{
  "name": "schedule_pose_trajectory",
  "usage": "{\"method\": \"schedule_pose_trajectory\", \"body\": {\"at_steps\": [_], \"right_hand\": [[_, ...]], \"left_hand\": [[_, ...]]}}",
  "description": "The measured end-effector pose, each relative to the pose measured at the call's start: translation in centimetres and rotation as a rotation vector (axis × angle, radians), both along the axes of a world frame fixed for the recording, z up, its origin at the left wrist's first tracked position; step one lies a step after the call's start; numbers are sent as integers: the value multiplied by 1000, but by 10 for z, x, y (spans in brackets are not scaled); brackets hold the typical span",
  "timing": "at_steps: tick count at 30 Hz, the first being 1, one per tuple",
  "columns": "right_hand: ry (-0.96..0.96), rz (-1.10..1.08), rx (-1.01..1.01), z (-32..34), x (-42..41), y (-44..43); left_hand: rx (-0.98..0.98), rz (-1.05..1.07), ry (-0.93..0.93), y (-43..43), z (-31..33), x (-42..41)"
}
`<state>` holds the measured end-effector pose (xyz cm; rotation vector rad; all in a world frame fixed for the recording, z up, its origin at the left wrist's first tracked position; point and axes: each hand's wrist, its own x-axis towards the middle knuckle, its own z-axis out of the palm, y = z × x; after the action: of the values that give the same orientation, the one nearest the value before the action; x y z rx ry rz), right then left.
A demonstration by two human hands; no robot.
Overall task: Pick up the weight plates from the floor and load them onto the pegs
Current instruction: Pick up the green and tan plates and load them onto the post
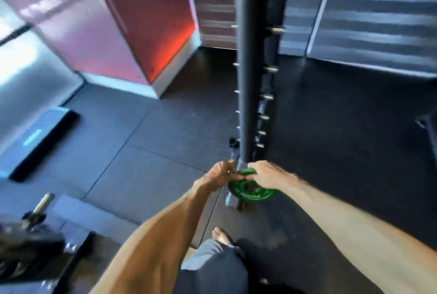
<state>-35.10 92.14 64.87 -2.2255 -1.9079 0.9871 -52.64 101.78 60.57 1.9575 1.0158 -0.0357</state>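
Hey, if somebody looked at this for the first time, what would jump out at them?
The bright green weight plate, low in the middle, gripped by the left hand and the right hand at the foot of the rack. Next, the dark upright post with metal pegs rising above it, and the glowing red wall panel at upper left.

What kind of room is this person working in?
Most likely a gym or home weight room. Both hands, left hand and right hand, hold a green weight plate at the foot of a steel post studded with pegs, standing on dark rubber floor mats.
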Motion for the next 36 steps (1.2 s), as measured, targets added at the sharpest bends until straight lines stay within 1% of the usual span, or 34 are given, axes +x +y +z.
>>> {"method": "schedule_pose_trajectory", "body": {"at_steps": [6, 8, 13, 17, 21, 26, 31, 36], "right_hand": [[48, 180, 57, 17, -86, 113], [49, 191, 44, 21, -106, 143], [78, 245, -3, 20, -180, 257], [89, 246, -5, 19, -232, 339], [98, 247, 23, 18, -274, 402], [117, 230, 2, 10, -298, 461], [150, 197, -26, -9, -298, 521], [170, 124, -32, -30, -276, 595]], "left_hand": [[10, 282, -62, 71, 17, -101], [-7, 311, -35, 95, 18, -124], [-39, 485, -108, 188, 8, -205], [-65, 549, -110, 258, 11, -260], [-67, 538, -168, 314, 15, -299], [-64, 520, -161, 377, 8, -323], [-95, 468, -146, 443, -14, -323], [-134, 403, -98, 531, -33, -300]]}}
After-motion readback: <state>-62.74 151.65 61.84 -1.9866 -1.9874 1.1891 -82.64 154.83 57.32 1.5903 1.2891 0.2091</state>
